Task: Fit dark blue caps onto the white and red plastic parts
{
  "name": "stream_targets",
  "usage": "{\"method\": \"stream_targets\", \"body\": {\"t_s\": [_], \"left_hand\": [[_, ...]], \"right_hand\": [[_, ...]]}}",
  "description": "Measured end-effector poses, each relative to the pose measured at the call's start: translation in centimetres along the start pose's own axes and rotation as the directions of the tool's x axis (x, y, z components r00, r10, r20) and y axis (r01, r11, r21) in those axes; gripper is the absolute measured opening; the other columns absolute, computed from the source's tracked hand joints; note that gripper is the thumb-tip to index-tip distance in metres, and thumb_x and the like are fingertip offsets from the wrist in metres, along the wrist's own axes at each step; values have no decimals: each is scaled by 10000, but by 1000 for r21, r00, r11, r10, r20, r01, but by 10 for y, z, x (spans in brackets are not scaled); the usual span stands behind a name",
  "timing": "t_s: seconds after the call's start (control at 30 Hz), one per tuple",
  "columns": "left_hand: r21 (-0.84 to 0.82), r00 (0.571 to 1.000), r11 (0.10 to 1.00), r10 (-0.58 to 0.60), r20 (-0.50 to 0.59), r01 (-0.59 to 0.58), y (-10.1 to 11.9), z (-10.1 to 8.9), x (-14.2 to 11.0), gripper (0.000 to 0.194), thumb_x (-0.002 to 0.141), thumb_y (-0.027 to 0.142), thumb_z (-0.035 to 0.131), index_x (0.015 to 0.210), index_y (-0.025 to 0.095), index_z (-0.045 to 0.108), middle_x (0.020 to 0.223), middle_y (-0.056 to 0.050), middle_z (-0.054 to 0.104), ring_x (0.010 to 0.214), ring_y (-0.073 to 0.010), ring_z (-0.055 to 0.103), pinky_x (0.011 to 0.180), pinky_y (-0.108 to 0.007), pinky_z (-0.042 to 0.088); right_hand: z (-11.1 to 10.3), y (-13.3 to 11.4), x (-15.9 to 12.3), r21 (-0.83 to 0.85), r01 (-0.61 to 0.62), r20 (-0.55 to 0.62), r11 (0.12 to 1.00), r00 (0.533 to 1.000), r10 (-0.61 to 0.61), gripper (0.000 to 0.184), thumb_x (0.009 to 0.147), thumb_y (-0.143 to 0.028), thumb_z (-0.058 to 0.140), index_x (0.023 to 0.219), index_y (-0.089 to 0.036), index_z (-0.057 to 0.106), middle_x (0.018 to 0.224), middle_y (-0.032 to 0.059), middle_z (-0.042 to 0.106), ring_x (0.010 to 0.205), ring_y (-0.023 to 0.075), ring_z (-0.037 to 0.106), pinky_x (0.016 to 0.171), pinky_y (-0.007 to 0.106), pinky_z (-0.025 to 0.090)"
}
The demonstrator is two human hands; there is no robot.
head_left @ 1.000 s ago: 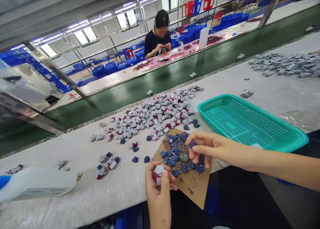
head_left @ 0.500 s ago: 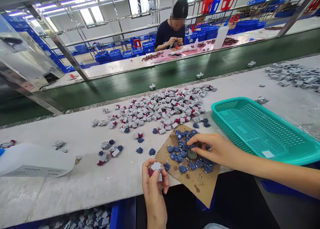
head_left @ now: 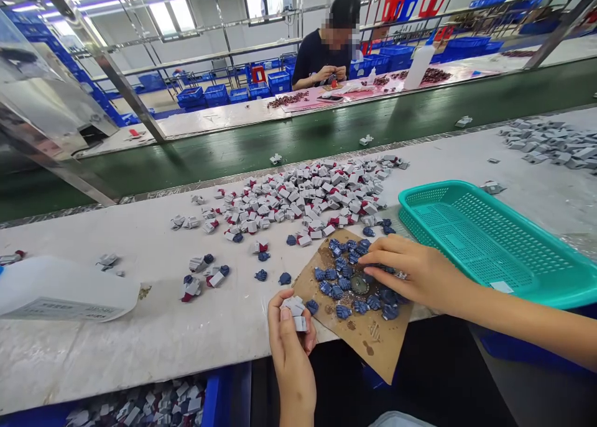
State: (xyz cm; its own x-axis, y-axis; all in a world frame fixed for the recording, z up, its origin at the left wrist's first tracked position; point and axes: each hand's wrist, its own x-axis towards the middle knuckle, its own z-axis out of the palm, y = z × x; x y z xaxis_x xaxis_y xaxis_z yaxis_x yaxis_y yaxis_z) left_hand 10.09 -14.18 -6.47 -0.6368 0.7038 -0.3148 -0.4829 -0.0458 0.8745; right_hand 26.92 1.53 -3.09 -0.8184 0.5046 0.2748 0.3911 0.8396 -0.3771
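My left hand is closed on a small grey and red plastic part at the table's near edge. My right hand rests fingers-down on a brown cardboard sheet strewn with several small blue pieces around a round metal disc. Its fingertips are curled among the blue pieces; what they pinch is hidden. A wide pile of grey and red parts lies just behind the cardboard.
A teal perforated tray stands at the right. A white bottle lies at the left. A blue bin of parts sits below the table edge. Beyond a green conveyor belt a person works at another bench.
My right hand has slid a little further over the blue pieces, fingers curling down. My left hand has lowered slightly with the grey part. The view has shifted a bit.
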Motion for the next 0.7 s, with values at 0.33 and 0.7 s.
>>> {"method": "stream_targets", "body": {"t_s": [0.33,0.7], "left_hand": [[85,999,996,37,24,-39,-1,-1,-3,287,908,438,475,1064,203,526,641,25,545,470,-63,387,442,-150,340],[90,986,995,-57,155,43,0,23,-9,182,795,312,604,919,222,506,749,14,555,561,-96,491,375,-133,317]], "right_hand": [[-6,1,2,-68,15,293,998,956,6,158,889,-251,509,909,-202,658,888,70,637,822,213,612,639,305,435],[-14,-20,5,409,-369,200,834,929,313,120,813,-321,517,835,-215,570,722,-3,563,559,114,485,502,230,383]]}}
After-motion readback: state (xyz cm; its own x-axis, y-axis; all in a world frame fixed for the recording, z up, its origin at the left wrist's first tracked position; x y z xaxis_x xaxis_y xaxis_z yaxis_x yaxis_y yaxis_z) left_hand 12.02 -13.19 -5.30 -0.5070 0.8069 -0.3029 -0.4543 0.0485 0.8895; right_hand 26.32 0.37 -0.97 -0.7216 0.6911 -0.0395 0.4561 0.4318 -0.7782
